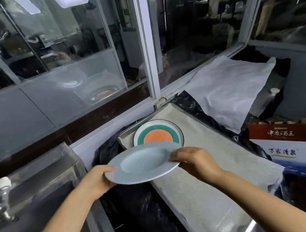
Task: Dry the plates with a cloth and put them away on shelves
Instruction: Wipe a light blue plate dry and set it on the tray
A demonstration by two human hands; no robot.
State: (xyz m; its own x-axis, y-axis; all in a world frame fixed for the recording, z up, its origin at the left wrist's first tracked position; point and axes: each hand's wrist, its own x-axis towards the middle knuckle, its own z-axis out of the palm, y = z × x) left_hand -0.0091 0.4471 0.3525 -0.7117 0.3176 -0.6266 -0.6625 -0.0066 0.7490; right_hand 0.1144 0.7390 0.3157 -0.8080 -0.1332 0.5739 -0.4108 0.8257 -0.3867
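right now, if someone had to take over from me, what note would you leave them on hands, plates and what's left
Left hand: grip on the near-left rim of the pale blue plate.
Right hand: grip on the plate's right rim; the plate is in the air, tilted, over the grey cloth.
Striped plate, orange centre with a green ring, lies flat on the cloth's far end, partly hidden by the blue plate.
Done: cannot tell if either plate is dry.
Left: wipe both plates, then shelve them. No shelf for them is in view here.

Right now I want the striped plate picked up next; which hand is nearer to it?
Right. The right hand grips the blue plate just below the striped plate; the left hand sits farther down-left.
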